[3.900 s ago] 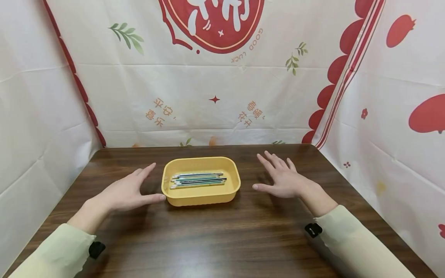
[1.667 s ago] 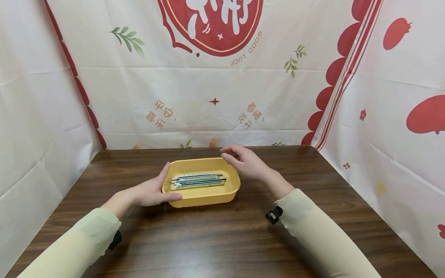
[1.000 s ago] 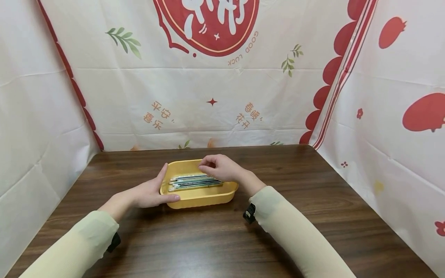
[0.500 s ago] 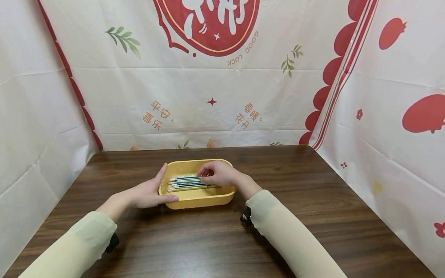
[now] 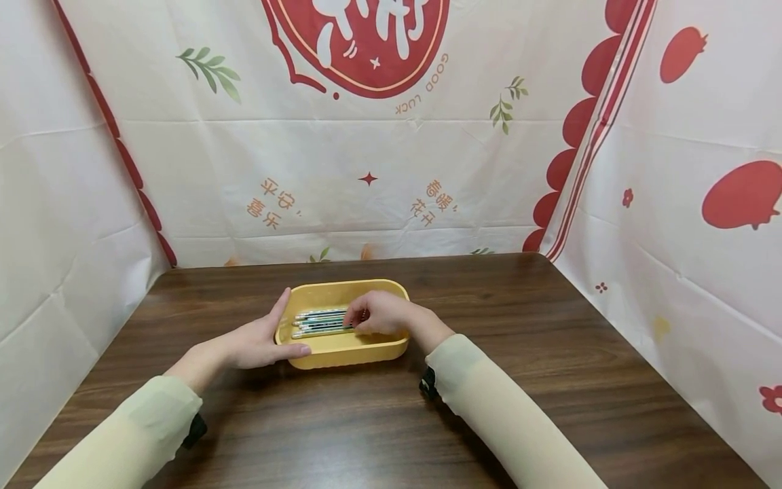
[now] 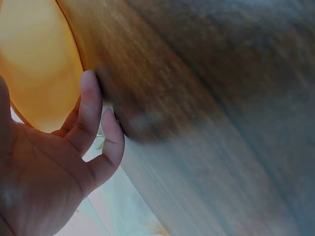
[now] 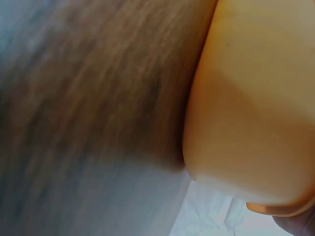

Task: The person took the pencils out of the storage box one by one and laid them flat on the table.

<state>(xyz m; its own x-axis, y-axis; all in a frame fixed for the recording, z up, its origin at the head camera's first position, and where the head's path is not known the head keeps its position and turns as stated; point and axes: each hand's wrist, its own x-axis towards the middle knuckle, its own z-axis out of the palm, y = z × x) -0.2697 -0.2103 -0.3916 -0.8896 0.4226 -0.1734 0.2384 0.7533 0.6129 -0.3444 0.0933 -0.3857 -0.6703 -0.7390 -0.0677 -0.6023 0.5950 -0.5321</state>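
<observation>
A shallow yellow plastic box (image 5: 345,358) sits on the dark wooden table. Several slim pencils (image 5: 320,323) with pale eraser ends lie side by side across its floor. My left hand (image 5: 253,344) holds the box's left end, thumb over the front rim and fingers against the outside. In the left wrist view, those fingers (image 6: 91,105) bend beside the yellow wall (image 6: 39,54). Reaching in over the right end, my right hand (image 5: 386,314) pinches at the pencils with thumb and curled fingers, covering their right ends. The box wall (image 7: 246,108) fills much of the right wrist view and hides most of that hand.
The wooden table (image 5: 330,421) reaches back to a printed white cloth (image 5: 318,156). More cloth hangs at the left (image 5: 55,204) and at the right (image 5: 672,272). Both forearms wear pale sleeves (image 5: 501,411) with black wrist cameras.
From apart, both hands have come to the box. My left hand has taken hold of its left end; my right has reached over the rim and down to the pencils. The box appears slightly farther left.
</observation>
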